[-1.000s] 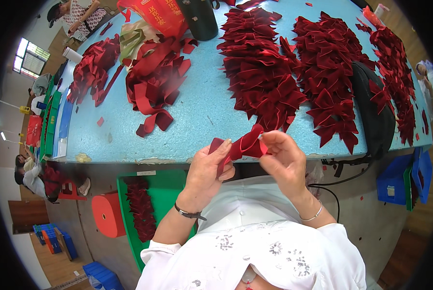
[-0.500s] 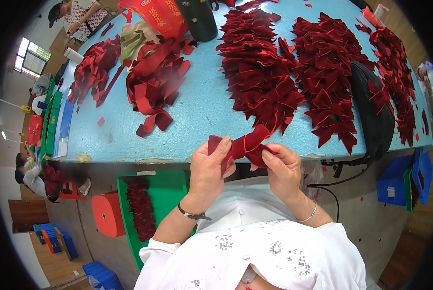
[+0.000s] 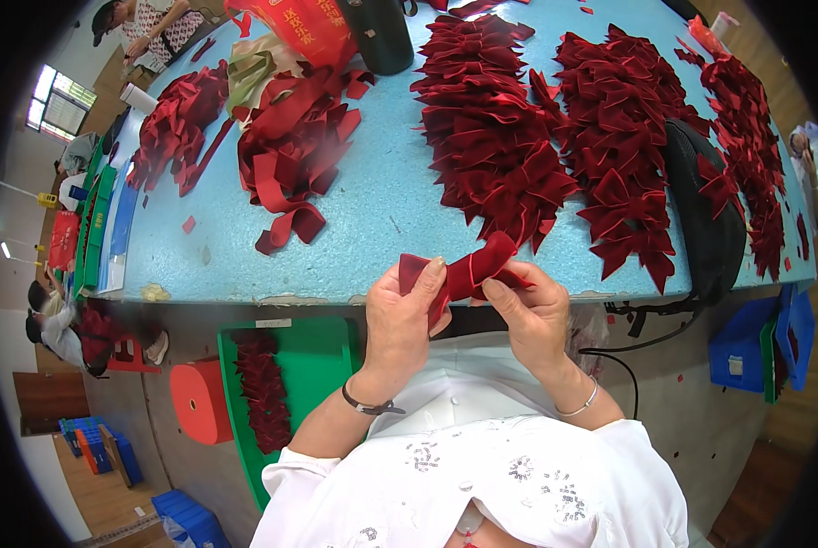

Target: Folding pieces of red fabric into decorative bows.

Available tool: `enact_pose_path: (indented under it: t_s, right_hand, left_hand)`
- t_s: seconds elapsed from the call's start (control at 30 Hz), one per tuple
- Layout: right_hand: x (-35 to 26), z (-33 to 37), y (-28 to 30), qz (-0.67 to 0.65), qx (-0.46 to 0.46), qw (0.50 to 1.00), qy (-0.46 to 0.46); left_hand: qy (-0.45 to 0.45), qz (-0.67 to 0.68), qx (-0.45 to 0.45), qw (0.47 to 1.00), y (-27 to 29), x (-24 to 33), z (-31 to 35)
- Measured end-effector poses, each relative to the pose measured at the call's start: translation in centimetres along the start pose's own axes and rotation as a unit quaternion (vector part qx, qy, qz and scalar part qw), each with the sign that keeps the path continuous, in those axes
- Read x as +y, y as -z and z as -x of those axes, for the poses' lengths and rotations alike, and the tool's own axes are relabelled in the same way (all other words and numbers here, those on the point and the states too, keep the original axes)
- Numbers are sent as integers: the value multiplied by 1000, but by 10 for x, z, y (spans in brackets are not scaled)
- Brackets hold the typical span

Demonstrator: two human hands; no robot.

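Observation:
A dark red velvet bow (image 3: 468,274) is stretched between my two hands, just off the near edge of the blue table (image 3: 372,228). My left hand (image 3: 407,306) pinches its left loop, thumb on top and fingers underneath. On the other side, my right hand (image 3: 535,315) grips the right part with its thumb near the centre knot. The fingers beneath the fabric are partly hidden. Beyond the bow lies a long row of finished-looking red bows (image 3: 486,128), with a second row (image 3: 617,137) to its right.
Loose red ribbon (image 3: 295,146) heaps at the left of the table, near a dark bottle (image 3: 379,36) and a red bag (image 3: 304,32). A black bag (image 3: 696,210) sits at the right edge. Below stands a green tray (image 3: 322,365) holding bows, beside a red roll (image 3: 200,402).
The bow has tilted a little, its upper right loop now raised higher. My right thumb has slid slightly left toward the knot; my left hand has shifted slightly right.

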State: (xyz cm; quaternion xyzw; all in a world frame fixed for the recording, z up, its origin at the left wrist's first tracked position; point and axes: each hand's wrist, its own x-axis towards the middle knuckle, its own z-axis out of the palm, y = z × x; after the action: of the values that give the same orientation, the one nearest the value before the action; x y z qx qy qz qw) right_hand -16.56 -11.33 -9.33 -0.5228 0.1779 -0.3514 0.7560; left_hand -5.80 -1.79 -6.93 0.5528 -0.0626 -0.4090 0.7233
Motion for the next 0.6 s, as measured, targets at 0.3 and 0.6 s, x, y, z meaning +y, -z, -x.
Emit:
enact_pose_path:
  t_s: [0.3, 0.6]
  right_hand:
    - [8, -3, 11, -75, -24, 996, -33]
    - [3, 0, 5, -96, -20, 995, -22]
  left_hand:
    - [-122, -98, -31, 987, 3, 2, 2]
    - [-136, -98, -104, 980, 13, 10, 5]
